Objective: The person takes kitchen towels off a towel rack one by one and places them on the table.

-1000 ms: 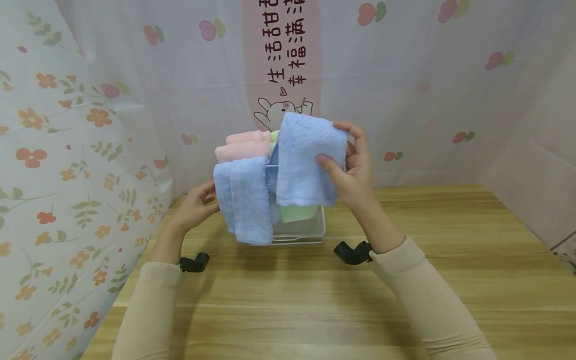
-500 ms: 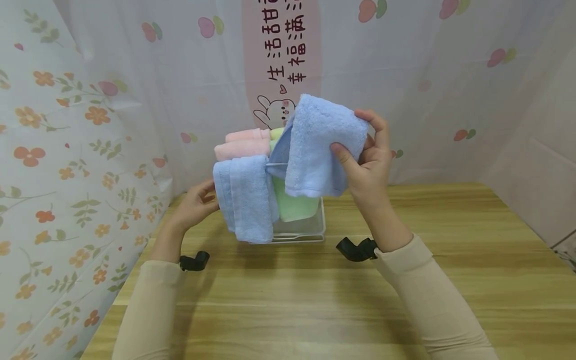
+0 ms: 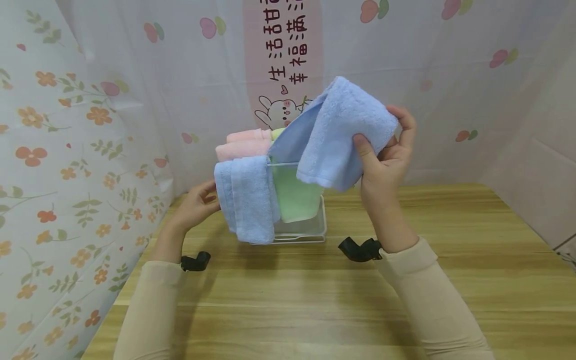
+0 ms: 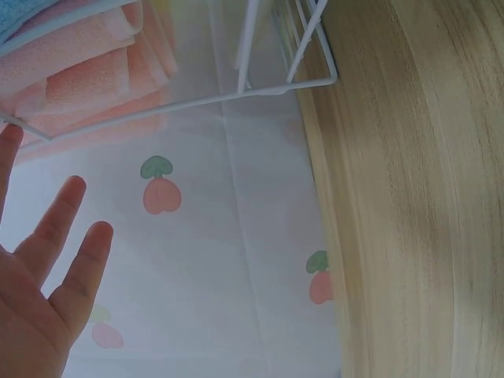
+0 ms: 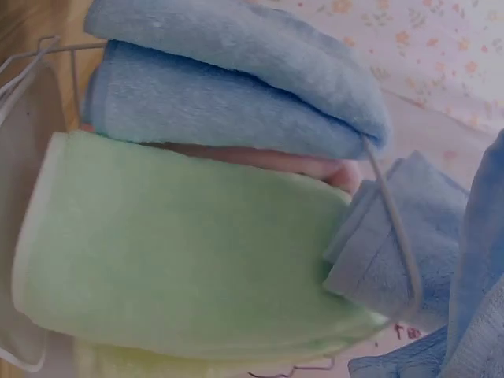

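Observation:
My right hand (image 3: 384, 165) pinches a folded light-blue towel (image 3: 346, 130) between thumb and fingers, high at the right of a white wire towel rack (image 3: 299, 241). One flap of that towel slants down behind the rack's front top bar (image 3: 288, 164). Another blue towel (image 3: 252, 200) hangs over the bar's left end. At the rack's left side is my left hand (image 3: 193, 207); in the left wrist view its fingers (image 4: 59, 220) are spread and fairly straight, one fingertip right at the white wire (image 4: 189, 102). Its thumb is hidden in that view.
A pale green towel (image 3: 297, 197) hangs behind the front bar, with pink towels (image 3: 245, 149) on the bars at the back left. The rack stands on a wooden table (image 3: 288, 300) close to a printed curtain (image 3: 405, 90). Black wrist mounts (image 3: 360, 249) jut inward from the cuffs.
My right hand has moved right and upward, pulling the blue towel away from the bar. More of the green towel behind it now shows. My left hand has stayed at the rack's side.

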`<state>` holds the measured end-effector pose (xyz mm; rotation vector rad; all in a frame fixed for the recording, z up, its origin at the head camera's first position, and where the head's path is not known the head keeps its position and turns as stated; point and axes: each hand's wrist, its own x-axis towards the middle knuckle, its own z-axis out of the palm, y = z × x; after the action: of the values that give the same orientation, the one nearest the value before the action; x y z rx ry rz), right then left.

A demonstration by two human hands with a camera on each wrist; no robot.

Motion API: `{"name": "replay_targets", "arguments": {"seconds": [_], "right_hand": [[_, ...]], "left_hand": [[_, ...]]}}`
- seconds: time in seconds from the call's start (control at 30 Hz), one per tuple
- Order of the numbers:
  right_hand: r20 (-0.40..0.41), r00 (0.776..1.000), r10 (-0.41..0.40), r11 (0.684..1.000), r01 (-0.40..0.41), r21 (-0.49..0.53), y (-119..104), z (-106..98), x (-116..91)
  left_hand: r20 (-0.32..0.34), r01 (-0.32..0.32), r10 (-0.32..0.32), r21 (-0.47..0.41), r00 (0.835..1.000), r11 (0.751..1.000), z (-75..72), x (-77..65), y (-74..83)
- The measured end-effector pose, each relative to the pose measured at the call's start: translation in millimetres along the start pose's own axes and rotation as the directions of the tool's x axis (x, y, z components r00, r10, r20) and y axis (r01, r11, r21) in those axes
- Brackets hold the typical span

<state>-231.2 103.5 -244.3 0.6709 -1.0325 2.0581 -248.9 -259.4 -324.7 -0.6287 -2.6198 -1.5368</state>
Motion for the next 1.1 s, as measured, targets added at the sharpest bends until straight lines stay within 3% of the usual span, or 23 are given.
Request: {"name": "replay_targets", "arguments": {"seconds": [0.13,0.4,0.67,0.87,1.1], "right_hand": [[-0.04,0.997,-0.063,0.996,0.065,0.054,-4.6,-4.6,10.0],[-0.116,0.99,-0.078,0.988,0.092,0.123,-10.2,-17.6,20.2],[-0.101,0.994,-0.051,0.986,0.066,0.155,-11.7,-35.6,21.6],[-0.033,0.999,-0.037,0.999,0.037,-0.002,-13.0,-53.8,16.2],[0.026,0.999,0.029,0.992,-0.026,-0.124,-15.6,-74.2,10.4]], "left_hand": [[-0.007,-0.005,0.005,0.0,1.0,1.0,-0.7,-0.1,-1.0],[-0.006,-0.023,0.023,-0.012,1.0,1.0,-1.3,-1.2,-3.9],[-0.005,-0.034,0.034,-0.029,0.999,0.999,0.5,-1.2,-4.2],[-0.002,-0.032,0.032,-0.036,0.999,0.999,1.4,-0.9,-5.5],[-0.006,-0.052,0.052,-0.04,0.999,0.998,1.4,-1.0,-4.6]]}}
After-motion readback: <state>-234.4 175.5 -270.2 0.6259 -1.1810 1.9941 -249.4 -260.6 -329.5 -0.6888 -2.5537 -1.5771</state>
